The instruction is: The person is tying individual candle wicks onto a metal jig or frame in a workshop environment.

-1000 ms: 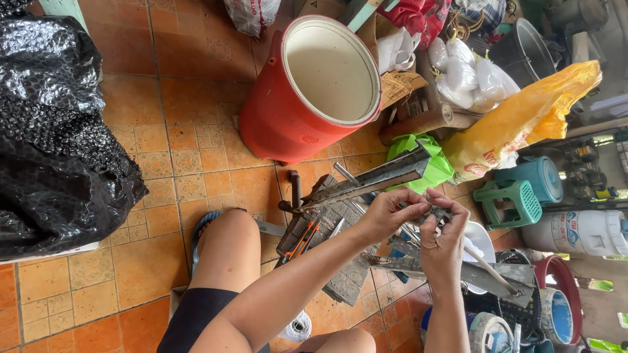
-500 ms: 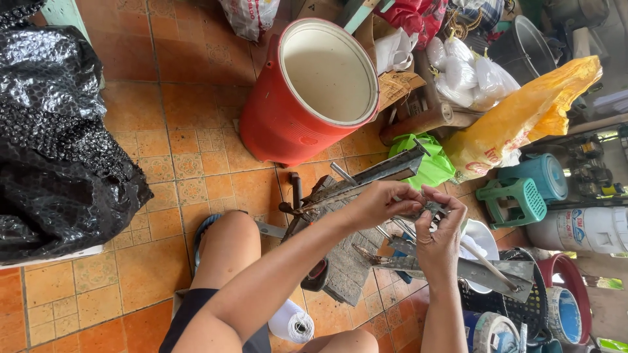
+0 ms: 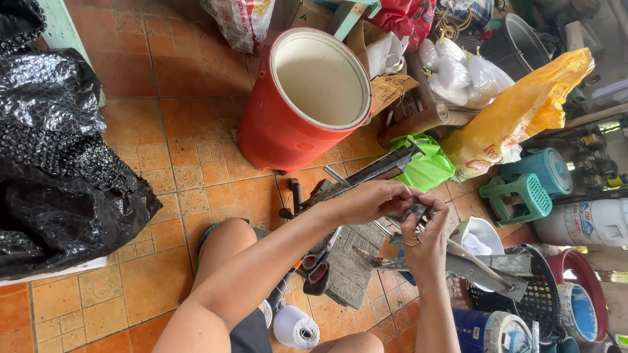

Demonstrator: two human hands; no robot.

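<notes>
Both hands meet over the metal frame, right of my knee. Left hand and right hand pinch one small dark metal part. Best keep fingertips tight, wrists steady, part above the frame.

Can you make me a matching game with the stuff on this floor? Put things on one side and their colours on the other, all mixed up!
Things:
1. big round open plastic barrel
2. crinkly bubble-wrap sheet
3. small slatted plastic stool
4. long plastic sack leaning behind the barrel

Colours:
a. yellow
b. black
c. red outside, cream inside
d. green

Pairs: 1-c, 2-b, 3-d, 4-a
</notes>
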